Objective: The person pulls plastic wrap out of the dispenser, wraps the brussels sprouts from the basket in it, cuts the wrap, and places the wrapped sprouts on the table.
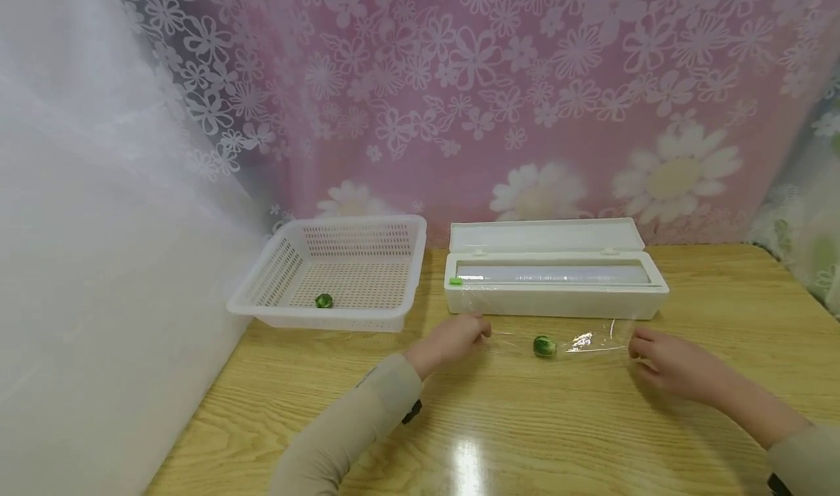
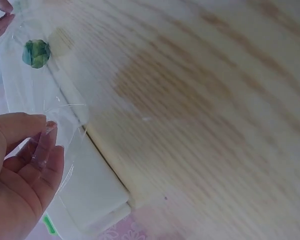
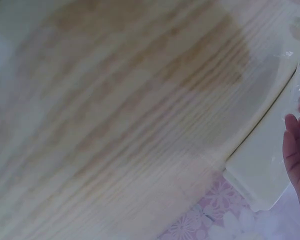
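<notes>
A sheet of clear cling film [image 1: 582,343] is stretched between the two hands, in front of a white dispenser box. On the film sits a small green Brussels sprout [image 1: 543,346], seen also in the left wrist view as a leafy ball [image 2: 36,53]. My left hand [image 1: 453,341] pinches the film's left end between thumb and fingers, and a fold of it crosses the fingers [image 2: 49,165]. At the opposite end my right hand [image 1: 676,365] pinches the film's edge. The right wrist view shows only part of that hand [image 3: 299,150], at its border.
Behind the film stands the white dispenser box [image 1: 558,305], lid raised, with a film roll [image 1: 551,274] inside and a green slider [image 1: 456,281]. To the left, a white perforated basket [image 1: 354,321] holds another Brussels sprout [image 1: 324,301]. A flowered curtain [image 1: 459,117] hangs behind the wooden table [image 1: 525,430].
</notes>
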`<move>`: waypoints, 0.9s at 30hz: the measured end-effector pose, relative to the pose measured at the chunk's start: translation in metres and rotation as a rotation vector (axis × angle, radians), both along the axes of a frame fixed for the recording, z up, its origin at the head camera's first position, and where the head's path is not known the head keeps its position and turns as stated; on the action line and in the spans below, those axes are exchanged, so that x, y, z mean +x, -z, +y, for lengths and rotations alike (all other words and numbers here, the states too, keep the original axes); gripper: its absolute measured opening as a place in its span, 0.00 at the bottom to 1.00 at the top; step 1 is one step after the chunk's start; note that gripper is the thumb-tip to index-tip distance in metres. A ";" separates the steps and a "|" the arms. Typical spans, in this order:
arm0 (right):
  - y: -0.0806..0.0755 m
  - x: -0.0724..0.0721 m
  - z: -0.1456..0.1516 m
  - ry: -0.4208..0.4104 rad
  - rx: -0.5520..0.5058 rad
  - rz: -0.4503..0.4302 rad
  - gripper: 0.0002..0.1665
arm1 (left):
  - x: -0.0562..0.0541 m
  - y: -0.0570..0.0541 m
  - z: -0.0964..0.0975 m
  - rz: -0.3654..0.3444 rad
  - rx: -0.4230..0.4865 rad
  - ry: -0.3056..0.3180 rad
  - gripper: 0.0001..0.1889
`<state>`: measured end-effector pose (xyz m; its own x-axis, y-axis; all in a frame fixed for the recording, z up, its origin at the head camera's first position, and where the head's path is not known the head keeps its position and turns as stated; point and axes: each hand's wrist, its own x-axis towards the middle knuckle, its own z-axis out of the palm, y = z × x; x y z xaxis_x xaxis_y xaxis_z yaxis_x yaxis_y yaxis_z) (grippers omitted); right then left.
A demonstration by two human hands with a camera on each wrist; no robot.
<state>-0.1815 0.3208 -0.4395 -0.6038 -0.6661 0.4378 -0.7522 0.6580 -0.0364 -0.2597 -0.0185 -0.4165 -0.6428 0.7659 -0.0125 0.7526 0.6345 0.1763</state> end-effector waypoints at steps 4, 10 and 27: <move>-0.001 -0.003 -0.001 0.045 0.008 -0.040 0.18 | -0.004 0.002 0.001 0.005 -0.001 -0.026 0.09; -0.006 -0.007 -0.002 0.119 0.056 -0.129 0.17 | -0.011 0.005 0.001 0.010 -0.031 -0.064 0.09; -0.001 -0.016 0.002 0.111 0.127 -0.197 0.16 | -0.018 0.011 0.001 -0.057 -0.103 -0.073 0.04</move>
<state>-0.1973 0.3229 -0.4386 -0.7418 -0.6329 0.2218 -0.6615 0.7449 -0.0866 -0.2778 -0.0172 -0.4275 -0.6925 0.7102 -0.1265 0.6946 0.7038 0.1490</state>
